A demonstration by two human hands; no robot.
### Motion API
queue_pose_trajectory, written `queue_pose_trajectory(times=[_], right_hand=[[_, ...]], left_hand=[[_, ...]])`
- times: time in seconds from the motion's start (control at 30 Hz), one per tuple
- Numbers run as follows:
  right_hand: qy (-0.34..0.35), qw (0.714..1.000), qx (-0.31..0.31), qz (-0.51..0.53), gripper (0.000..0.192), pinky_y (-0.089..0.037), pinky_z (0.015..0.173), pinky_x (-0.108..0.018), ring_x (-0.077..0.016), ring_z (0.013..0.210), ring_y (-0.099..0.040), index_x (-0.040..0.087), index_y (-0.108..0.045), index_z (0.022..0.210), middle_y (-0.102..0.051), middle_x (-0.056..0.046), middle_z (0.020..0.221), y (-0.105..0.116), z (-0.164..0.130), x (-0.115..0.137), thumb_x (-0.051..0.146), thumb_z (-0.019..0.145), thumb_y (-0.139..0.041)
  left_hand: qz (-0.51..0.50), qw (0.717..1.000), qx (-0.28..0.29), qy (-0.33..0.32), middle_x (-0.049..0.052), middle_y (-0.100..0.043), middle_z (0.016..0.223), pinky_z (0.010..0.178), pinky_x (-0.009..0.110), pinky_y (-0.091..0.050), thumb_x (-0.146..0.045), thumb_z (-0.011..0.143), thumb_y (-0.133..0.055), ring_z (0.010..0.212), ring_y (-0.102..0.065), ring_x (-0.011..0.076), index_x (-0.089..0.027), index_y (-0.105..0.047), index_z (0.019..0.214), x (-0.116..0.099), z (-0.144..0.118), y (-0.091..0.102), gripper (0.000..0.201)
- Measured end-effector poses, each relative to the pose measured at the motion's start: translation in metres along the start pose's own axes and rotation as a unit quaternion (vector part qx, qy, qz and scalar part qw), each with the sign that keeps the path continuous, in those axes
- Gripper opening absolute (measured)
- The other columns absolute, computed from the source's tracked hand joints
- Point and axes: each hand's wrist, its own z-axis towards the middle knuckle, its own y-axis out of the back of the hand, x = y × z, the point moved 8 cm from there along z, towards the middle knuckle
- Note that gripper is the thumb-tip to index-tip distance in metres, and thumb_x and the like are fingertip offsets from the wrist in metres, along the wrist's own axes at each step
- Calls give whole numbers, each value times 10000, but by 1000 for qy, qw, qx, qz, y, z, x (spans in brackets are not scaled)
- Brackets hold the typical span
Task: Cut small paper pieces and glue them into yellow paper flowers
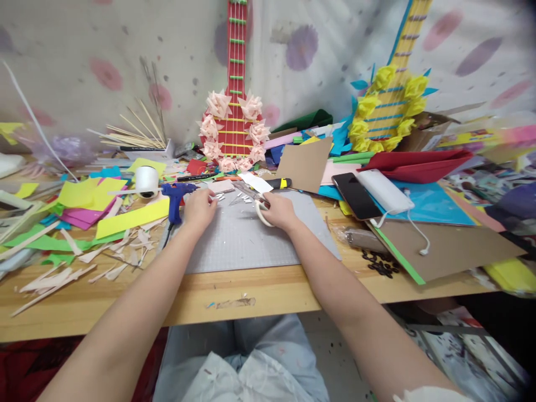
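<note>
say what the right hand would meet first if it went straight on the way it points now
Beyond the scissors at the right hand, probably the white paper just ahead. Depth is unclear, so the hand might pass above it.

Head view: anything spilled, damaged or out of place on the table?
Small black pieces lie loosely scattered at right, possibly spilled. The wooden tabletop has a rough, discoloured patch near its front edge, possibly damage. Pale scraps litter the left side.

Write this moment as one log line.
right grip: holding scissors | left grip: beside glue gun | grey mat: beneath both
</note>
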Motion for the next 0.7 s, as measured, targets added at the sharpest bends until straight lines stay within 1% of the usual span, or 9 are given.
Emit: queue_pose_trajectory(times=[0.13, 0.2, 0.33, 0.4, 0.5, 0.57, 0.63, 0.67, 0.7], right_hand=[[-1, 1000, 8, -13, 253, -228, 538, -244, -146, 681, -523, 188, -558, 796, -633, -43, 778, -5, -1, 1, 419, 773, -459], [-6, 1000, 9, -15, 251, -222, 534, -245, -147, 684, -524, 188, -554, 800, -634, -43, 788, -5, 0, -3, 416, 779, -451], [-5, 1000, 11, -19, 245, -227, 540, -248, -146, 693, -525, 189, -554, 808, -634, -42, 795, -4, 0, -3, 408, 785, -447], [-3, 1000, 14, -17, 246, -231, 542, -249, -144, 690, -523, 188, -554, 805, -630, -43, 786, -4, 0, 0, 409, 786, -447], [-8, 1000, 14, -6, 237, -232, 542, -250, -146, 678, -517, 189, -549, 800, -623, -46, 774, -5, 0, 0, 405, 780, -454], [-17, 1000, 4, 9, 228, -233, 541, -251, -150, 669, -508, 191, -540, 792, -616, -47, 766, -4, 0, -1, 402, 777, -454], [-17, 999, -13, 29, 219, -240, 544, -251, -152, 667, -498, 192, -525, 781, -605, -45, 764, -2, 0, -2, 397, 779, -449], [-12, 999, -23, 38, 214, -249, 550, -250, -154, 674, -495, 191, -516, 778, -599, -45, 770, 0, 0, -1, 395, 778, -450], [-4, 998, -31, 47, 212, -261, 560, -250, -156, 687, -491, 189, -508, 777, -593, -45, 782, 1, 0, 1, 394, 775, -456]], left_hand=[[40, 998, 43, -6, 107, -608, 944, 725, 327, -395, -234, 770, -475, 888, -559, 240, -173, -595, 965, -13, 2, -16, 237], [46, 997, 57, 10, 126, -592, 987, 711, 331, -405, -250, 787, -451, 890, -559, 247, -165, -589, 979, -14, 5, -23, 251], [47, 995, 75, 43, 135, -570, 1009, 731, 337, -414, -254, 806, -422, 899, -552, 247, -162, -596, 922, -12, 8, -31, 228], [45, 996, 66, 48, 137, -558, 1018, 763, 344, -411, -243, 805, -426, 942, -533, 252, -160, -591, 905, -12, 8, -28, 210], [22, 999, 16, 33, 137, -560, 986, 818, 372, -392, -216, 803, -425, 989, -504, 264, -161, -574, 880, -16, 4, -17, 176], [-28, 999, -29, 25, 126, -574, 921, 840, 398, -380, -211, 805, -423, 973, -507, 264, -168, -557, 856, -17, -1, -8, 150], [-122, 990, -66, 33, 99, -583, 864, 837, 403, -386, -223, 798, -446, 924, -527, 244, -179, -538, 840, -16, -7, -1, 110], [-192, 977, -77, 48, 79, -584, 837, 823, 394, -400, -231, 786, -469, 884, -543, 226, -183, -530, 837, -13, -10, -1, 92], [-276, 955, -78, 68, 58, -582, 815, 801, 378, -419, -238, 770, -497, 836, -559, 202, -185, -524, 840, -10, -14, -3, 93]])
